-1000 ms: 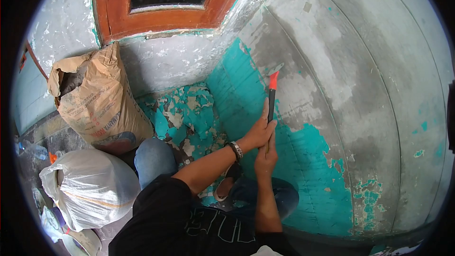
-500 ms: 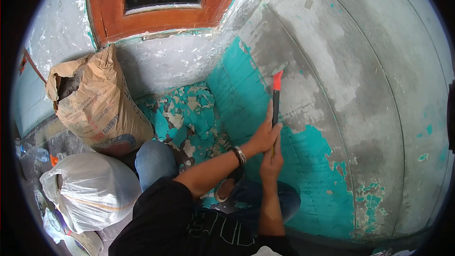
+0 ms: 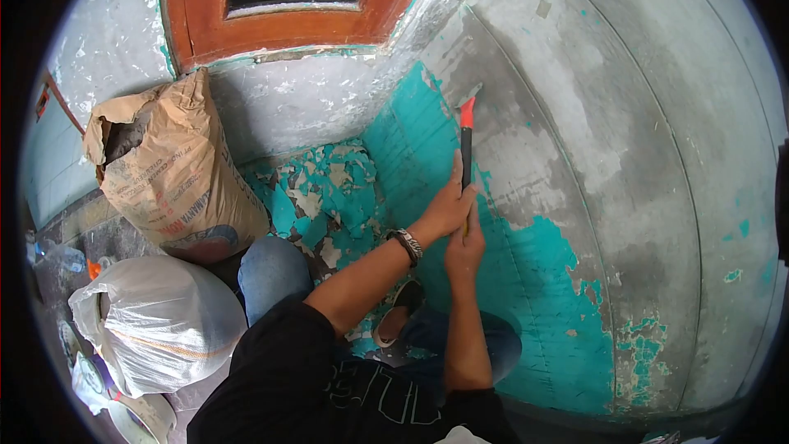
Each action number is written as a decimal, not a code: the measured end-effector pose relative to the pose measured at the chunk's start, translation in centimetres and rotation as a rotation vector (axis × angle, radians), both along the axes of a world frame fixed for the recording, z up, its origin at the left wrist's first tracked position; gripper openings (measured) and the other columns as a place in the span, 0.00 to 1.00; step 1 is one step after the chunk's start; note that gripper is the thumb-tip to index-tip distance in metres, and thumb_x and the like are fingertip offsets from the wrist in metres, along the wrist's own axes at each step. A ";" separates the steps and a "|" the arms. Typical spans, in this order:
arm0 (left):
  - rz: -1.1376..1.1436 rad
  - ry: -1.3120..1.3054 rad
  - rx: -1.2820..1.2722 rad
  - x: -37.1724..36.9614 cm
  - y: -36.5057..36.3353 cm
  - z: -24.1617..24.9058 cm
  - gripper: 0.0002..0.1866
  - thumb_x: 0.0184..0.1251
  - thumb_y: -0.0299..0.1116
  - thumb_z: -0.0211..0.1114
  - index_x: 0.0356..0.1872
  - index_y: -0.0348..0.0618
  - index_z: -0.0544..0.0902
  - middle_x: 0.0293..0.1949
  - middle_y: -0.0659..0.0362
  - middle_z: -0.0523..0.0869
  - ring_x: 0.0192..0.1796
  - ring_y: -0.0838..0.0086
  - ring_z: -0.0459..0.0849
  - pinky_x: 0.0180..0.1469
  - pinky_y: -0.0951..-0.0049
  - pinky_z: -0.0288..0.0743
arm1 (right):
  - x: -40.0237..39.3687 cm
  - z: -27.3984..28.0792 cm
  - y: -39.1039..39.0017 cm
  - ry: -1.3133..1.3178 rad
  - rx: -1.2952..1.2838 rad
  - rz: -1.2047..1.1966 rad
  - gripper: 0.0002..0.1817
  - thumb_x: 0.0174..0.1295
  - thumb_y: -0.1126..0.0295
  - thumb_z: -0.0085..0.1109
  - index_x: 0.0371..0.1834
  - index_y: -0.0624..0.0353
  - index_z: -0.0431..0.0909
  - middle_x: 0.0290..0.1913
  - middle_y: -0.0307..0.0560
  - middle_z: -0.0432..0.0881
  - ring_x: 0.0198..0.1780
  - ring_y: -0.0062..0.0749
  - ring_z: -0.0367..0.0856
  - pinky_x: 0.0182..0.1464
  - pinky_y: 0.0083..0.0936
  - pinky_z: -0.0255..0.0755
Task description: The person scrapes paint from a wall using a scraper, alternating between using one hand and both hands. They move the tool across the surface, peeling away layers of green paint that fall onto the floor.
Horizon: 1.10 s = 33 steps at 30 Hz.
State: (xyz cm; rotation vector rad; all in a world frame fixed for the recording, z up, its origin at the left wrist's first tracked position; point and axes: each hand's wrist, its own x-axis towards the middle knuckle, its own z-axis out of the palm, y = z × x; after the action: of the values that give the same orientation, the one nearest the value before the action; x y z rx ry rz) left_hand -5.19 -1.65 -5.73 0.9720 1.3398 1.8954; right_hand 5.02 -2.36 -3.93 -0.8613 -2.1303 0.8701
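Observation:
A scraper [image 3: 467,127] with a black handle and red neck is held by both hands, its blade at the border between turquoise paint [image 3: 542,279] and bare grey wall [image 3: 641,197]. My left hand [image 3: 446,207], with bracelets at the wrist, is wrapped round the handle, one finger stretched along it. Lower down, my right hand [image 3: 466,251] grips the handle's end. Turquoise paint flakes [image 3: 329,189] lie heaped on the floor beside the wall's foot.
An open brown paper sack [image 3: 177,173] stands at the left, with a white plastic sack [image 3: 164,321] in front of it. A plastic bottle [image 3: 66,259] and a round container [image 3: 144,419] are at the far left. An orange wooden frame [image 3: 279,37] is above.
Both hands and the scraper have moved up and slightly left along the wall. The blade has gone from the grey area to near the turquoise edge. The view has shifted slightly.

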 end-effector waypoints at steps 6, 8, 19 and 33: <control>0.033 -0.004 -0.049 -4.2 -0.3 0.3 0.38 0.73 0.36 0.48 0.75 0.35 0.37 0.65 0.35 0.68 0.61 0.51 0.75 0.63 0.65 0.66 | -4.2 0.7 -0.2 -0.040 -0.097 0.012 0.26 0.71 0.73 0.46 0.73 0.58 0.60 0.64 0.54 0.75 0.59 0.38 0.78 0.56 0.29 0.72; 0.069 0.029 -0.049 -5.6 0.8 -0.7 0.38 0.73 0.36 0.48 0.75 0.35 0.37 0.65 0.34 0.68 0.61 0.52 0.75 0.63 0.65 0.67 | -5.6 0.2 0.2 -0.065 -0.049 -0.001 0.26 0.71 0.73 0.45 0.73 0.57 0.60 0.63 0.55 0.75 0.59 0.40 0.78 0.56 0.30 0.71; 0.186 0.078 0.118 -3.8 -0.2 -1.8 0.39 0.72 0.35 0.49 0.75 0.34 0.38 0.48 0.40 0.80 0.45 0.58 0.81 0.50 0.67 0.73 | -4.0 -2.2 -0.1 0.033 0.099 0.069 0.29 0.67 0.74 0.46 0.73 0.60 0.58 0.60 0.62 0.76 0.57 0.53 0.79 0.53 0.36 0.73; -0.149 -0.231 0.090 -8.2 -1.9 -1.8 0.38 0.71 0.37 0.52 0.76 0.41 0.46 0.34 0.63 0.76 0.34 0.78 0.72 0.41 0.75 0.71 | -6.8 -0.1 -1.4 0.437 -0.849 0.220 0.33 0.69 0.71 0.44 0.77 0.51 0.44 0.39 0.41 0.74 0.18 0.13 0.62 0.15 0.13 0.57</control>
State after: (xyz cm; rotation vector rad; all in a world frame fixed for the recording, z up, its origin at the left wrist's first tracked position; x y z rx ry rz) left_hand -13.41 -3.53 -7.49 0.8419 1.0288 1.9018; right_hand -1.75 -3.75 -4.06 -0.7225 -1.4587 1.9458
